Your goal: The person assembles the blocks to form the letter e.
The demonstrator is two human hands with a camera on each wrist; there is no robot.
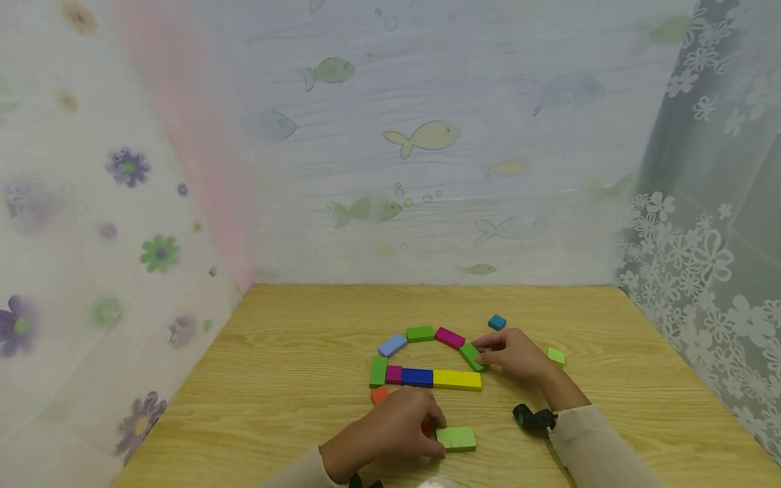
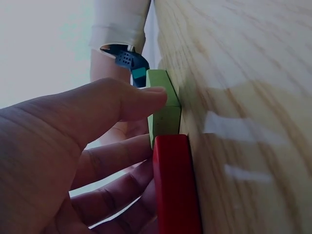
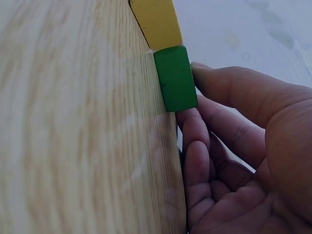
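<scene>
On the wooden table, my left hand [image 1: 405, 420] pinches a light green block [image 1: 459, 439] between thumb and fingers. End to end with it lies a red block [image 2: 178, 187], mostly behind that hand in the head view. My right hand [image 1: 517, 352] holds a green block [image 1: 470, 356] by thumb and fingertips, at the right end of an arch of blocks. That arch continues with a magenta block [image 1: 449, 337], another green block [image 1: 420, 333], a light blue block [image 1: 392, 345] and an upright green block [image 1: 378, 372]. An orange block [image 1: 379, 395] shows beside my left hand.
Inside the arch runs a straight row: a small magenta block [image 1: 394, 375], a dark blue block [image 1: 417, 377] and a yellow piece [image 1: 456, 379]. A small blue block [image 1: 497, 322] lies beyond my right hand, and a small lime block [image 1: 556, 356] to its right.
</scene>
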